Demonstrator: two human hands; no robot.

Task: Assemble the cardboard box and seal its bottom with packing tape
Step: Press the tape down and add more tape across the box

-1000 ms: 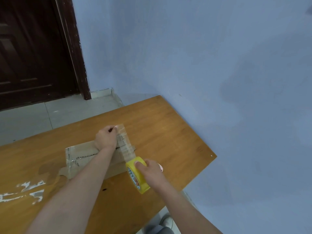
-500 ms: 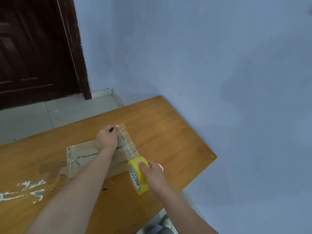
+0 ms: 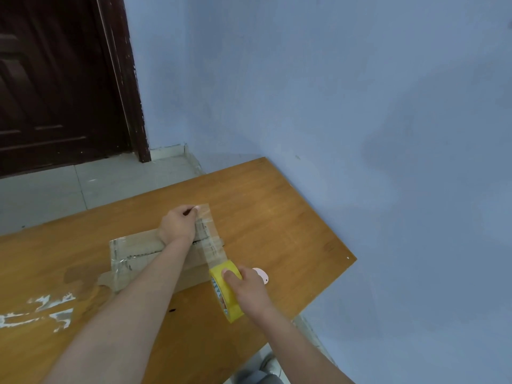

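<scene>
My left hand (image 3: 177, 224) pinches clear tape (image 3: 209, 239) beyond the flat brown cardboard box (image 3: 138, 253); right fingers (image 3: 231, 275) curl round the light yellow tape roll (image 3: 225, 292) beside it.

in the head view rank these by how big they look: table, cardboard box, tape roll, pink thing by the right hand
1. table
2. box, partly hidden by the left arm
3. tape roll
4. pink thing, mostly hidden behind the right hand, so its full size is unsure
</scene>
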